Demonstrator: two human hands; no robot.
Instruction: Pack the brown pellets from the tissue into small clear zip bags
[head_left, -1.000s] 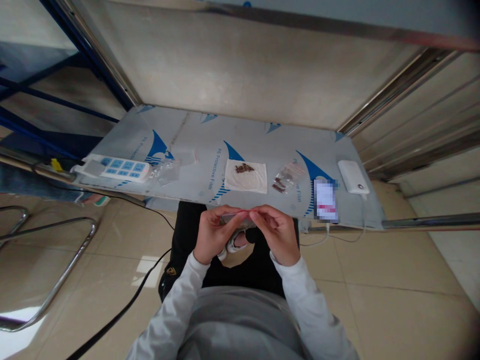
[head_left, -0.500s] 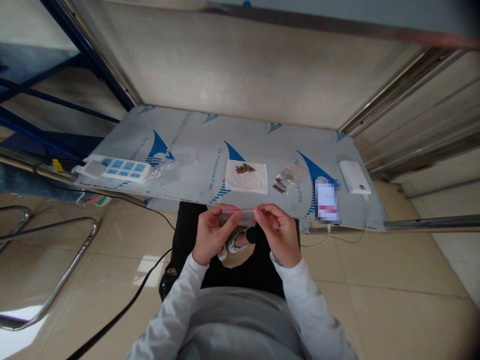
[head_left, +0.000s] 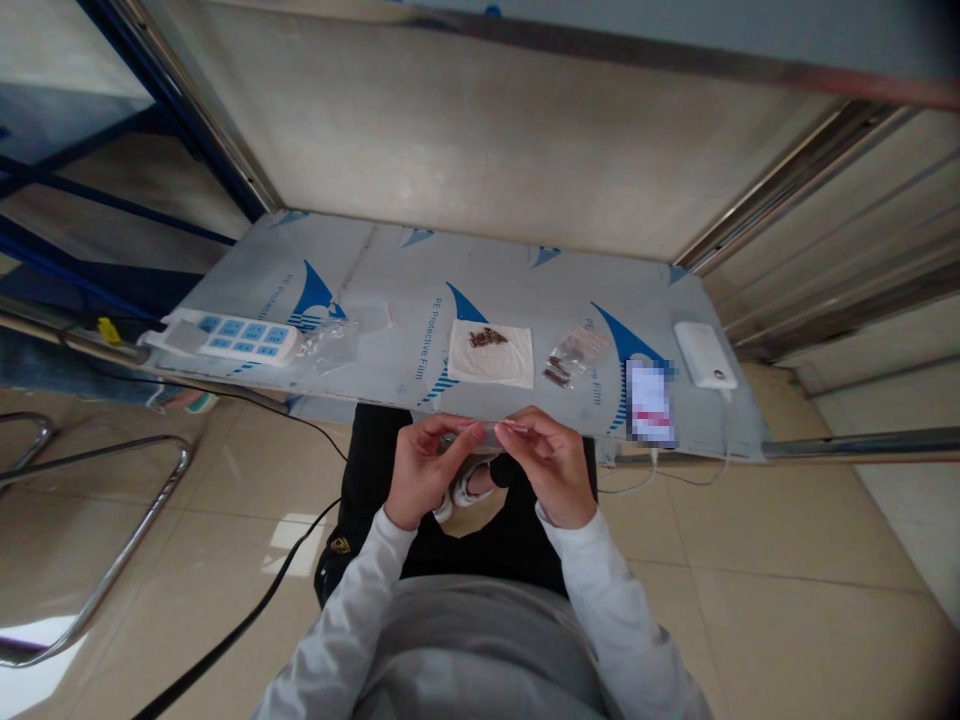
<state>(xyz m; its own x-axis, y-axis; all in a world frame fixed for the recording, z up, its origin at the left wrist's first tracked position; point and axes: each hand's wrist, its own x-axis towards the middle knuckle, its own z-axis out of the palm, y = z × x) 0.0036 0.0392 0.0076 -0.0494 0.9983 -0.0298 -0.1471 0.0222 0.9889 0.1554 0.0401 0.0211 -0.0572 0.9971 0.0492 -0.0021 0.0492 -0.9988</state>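
Observation:
Between my two hands, just off the shelf's front edge, is a small clear zip bag (head_left: 487,438) with a reddish strip along its top. My left hand (head_left: 433,465) pinches the strip between thumb and fingers. My right hand (head_left: 551,465) pinches the same strip, its thumb close to the left thumb. Most of the bag is hidden by my fingers. Beyond my hands, a white cloth or tissue (head_left: 491,370) lies flat with a heap of small brown pieces (head_left: 487,338) on it. Right of that, another clear bag (head_left: 581,352) has several dark brown sticks (head_left: 556,371) in or beside it.
At the left of the film-covered metal shelf (head_left: 390,290) are a white power strip (head_left: 251,340) and crumpled clear bags (head_left: 334,342). To the right lie a phone (head_left: 650,400) and a white power bank (head_left: 705,355) with cables hanging over the edge. A metal chair frame (head_left: 161,520) stands at left.
My right hand has shifted left along the bag's strip, bringing its thumb nearer to the left thumb. The left hand has hardly moved, and the things on the shelf stay put.

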